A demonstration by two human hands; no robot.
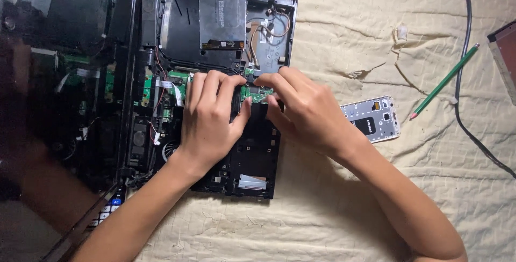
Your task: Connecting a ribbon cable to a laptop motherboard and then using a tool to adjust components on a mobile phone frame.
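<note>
Left hand (212, 117) and right hand (301, 111) are pinching, fingers narrow, the green circuit board (257, 94) lying inside the opened laptop chassis (252, 160), phone frame (372, 118) at three o'clock.

Two bare forearms enter from the bottom edge of the frame, one from lower left, one from lower right. No sleeves, no gloves, no watch, no rings or bands visible. Left hand (209, 119) sits centre frame, right hand (303, 111) just right of it. Fingers slim, nails short and unpainted where they show. Wrists bare. Arms cut off by the frame below the elbow, so no clothing visible at all.
</note>
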